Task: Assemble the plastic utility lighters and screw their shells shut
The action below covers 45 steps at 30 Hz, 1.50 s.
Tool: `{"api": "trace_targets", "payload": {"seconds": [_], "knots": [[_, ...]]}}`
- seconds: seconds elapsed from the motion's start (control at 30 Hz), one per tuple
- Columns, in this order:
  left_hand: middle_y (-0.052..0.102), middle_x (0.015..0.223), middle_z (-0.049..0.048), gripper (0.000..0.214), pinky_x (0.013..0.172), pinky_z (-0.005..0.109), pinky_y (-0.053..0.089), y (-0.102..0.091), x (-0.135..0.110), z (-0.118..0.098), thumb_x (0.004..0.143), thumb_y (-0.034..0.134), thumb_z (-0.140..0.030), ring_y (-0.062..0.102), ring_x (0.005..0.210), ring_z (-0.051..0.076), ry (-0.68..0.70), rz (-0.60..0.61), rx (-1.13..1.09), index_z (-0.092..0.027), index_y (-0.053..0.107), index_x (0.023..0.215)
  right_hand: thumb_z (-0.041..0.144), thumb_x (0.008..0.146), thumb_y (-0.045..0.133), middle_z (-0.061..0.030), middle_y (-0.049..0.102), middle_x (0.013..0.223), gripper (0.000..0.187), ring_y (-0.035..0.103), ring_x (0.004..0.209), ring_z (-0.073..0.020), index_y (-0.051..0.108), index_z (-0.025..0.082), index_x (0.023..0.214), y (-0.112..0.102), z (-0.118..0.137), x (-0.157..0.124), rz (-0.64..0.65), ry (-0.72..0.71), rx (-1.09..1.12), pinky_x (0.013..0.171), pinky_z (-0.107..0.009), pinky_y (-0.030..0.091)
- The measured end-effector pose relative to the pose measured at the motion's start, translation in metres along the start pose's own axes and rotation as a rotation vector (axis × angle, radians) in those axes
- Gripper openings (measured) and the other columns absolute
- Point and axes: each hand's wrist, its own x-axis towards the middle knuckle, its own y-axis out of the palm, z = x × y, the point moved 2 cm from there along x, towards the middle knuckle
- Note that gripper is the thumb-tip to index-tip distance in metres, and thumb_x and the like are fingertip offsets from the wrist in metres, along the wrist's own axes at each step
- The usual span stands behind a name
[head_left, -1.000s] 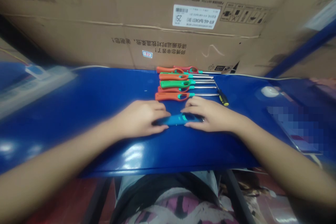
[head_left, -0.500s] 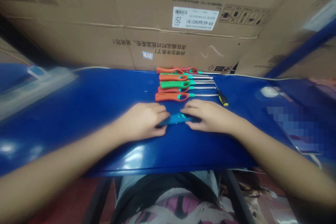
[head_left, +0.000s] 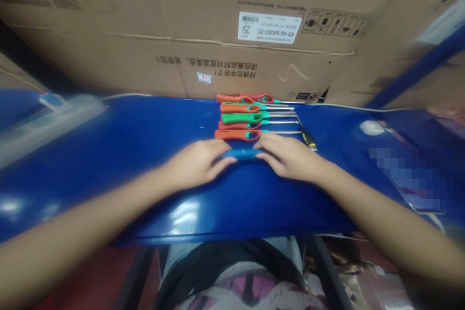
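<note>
A blue lighter (head_left: 244, 154) lies crosswise between my two hands, its ends covered by my fingers. My left hand (head_left: 203, 162) is closed on its left end, thumb along the near side. My right hand (head_left: 285, 156) pinches the other end, and a metal tip shows just past the knuckles. Right behind it an orange long-nosed lighter (head_left: 232, 134) lies with its metal tube to the right. Beyond that are a green lighter (head_left: 241, 117) and several more orange and red ones, stacked in a row. A black and yellow screwdriver (head_left: 308, 136) lies by their tips.
A large cardboard box (head_left: 127, 19) walls off the back of the blue table (head_left: 174, 116). On the left is a white power strip (head_left: 54, 118) with a plug in it. A white mouse-like object (head_left: 372, 128) and a blurred-out flat object (head_left: 410, 179) are on the right.
Both hands have moved the blue lighter slightly away from me, closer to the row. It has turned, so its green trigger part no longer shows.
</note>
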Motion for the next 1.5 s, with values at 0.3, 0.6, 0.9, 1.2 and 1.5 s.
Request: {"api": "trace_targets", "payload": {"seconds": [0.3,0.6,0.9,1.2,1.5], "knots": [[0.071,0.119,0.0088,0.039,0.091,0.034,0.055,0.003,0.001,0.005,0.1,0.053,-0.048,0.07,0.104,0.024,0.027,0.007,-0.004,-0.019,0.063,0.125,0.028,0.102,0.049,-0.0048,0.072,0.092,0.022,0.067,0.083,-0.0166,0.067,0.017,0.096,0.004,-0.006,0.004,0.059,0.152,0.381,0.078,-0.029,0.052],[0.077,0.093,0.0064,0.037,0.072,0.029,0.054,0.002,-0.006,-0.002,0.104,0.046,-0.046,0.074,0.08,0.021,0.185,-0.046,0.108,-0.017,0.069,0.106,0.02,0.097,0.059,-0.0106,0.074,0.098,0.014,0.071,0.089,-0.0195,0.069,0.015,0.103,-0.003,0.007,-0.003,-0.239,-0.242,0.107,0.08,-0.03,0.056],[0.076,0.089,0.0082,0.043,0.068,0.031,0.054,-0.012,-0.002,0.009,0.104,0.042,-0.049,0.073,0.074,0.022,0.197,-0.068,0.232,-0.016,0.07,0.106,0.029,0.098,0.059,-0.0084,0.076,0.103,0.017,0.072,0.093,-0.0212,0.069,0.018,0.105,-0.023,-0.002,-0.003,-0.163,-0.141,-0.135,0.08,-0.031,0.054],[0.074,0.12,0.0101,0.044,0.077,0.035,0.059,-0.003,-0.001,0.009,0.105,0.038,-0.047,0.075,0.092,0.025,0.079,0.005,0.207,-0.017,0.061,0.129,0.034,0.101,0.053,-0.0081,0.075,0.095,0.024,0.066,0.086,-0.0208,0.069,0.016,0.101,-0.012,-0.001,0.0,-0.168,-0.125,-0.287,0.074,-0.031,0.047],[0.077,0.096,0.0106,0.043,0.064,0.032,0.054,-0.015,-0.001,0.019,0.104,0.039,-0.046,0.075,0.081,0.026,0.026,-0.053,0.323,-0.016,0.068,0.116,0.035,0.094,0.064,-0.0105,0.074,0.109,0.023,0.064,0.104,-0.0274,0.069,0.018,0.108,-0.031,-0.05,-0.008,-0.062,0.077,-0.344,0.086,-0.038,0.042]]}}
